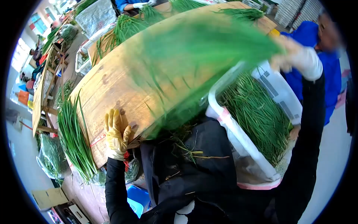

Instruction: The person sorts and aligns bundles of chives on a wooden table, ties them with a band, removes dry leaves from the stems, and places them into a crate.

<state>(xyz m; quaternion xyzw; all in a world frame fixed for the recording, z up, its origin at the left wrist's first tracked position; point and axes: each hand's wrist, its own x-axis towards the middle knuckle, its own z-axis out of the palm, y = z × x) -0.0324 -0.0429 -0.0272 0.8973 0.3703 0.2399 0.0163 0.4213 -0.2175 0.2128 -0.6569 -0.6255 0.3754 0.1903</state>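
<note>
My right hand (289, 56), blurred by motion, grips one end of a large bunch of long green chives (216, 46). The leaves sweep leftward over the wooden table (100, 84), smeared by the swing, with some loose strands trailing below. My left hand (116, 130), in a yellowish glove, lies flat on the tabletop near its front edge, fingers stretched out, holding nothing. Left of it, a neat bundle of chives (74, 138) hangs over the table's end. A white-rimmed crate (242, 138) beside my lap holds more chives (257, 115).
Piles of chives (128, 28) line the table's far side, where a person in blue with white gloves (140, 5) works. Another person in blue (330, 78) is close on my right. A white basket (82, 61) stands beyond the table. Loose stalks lie on my dark apron (209, 145).
</note>
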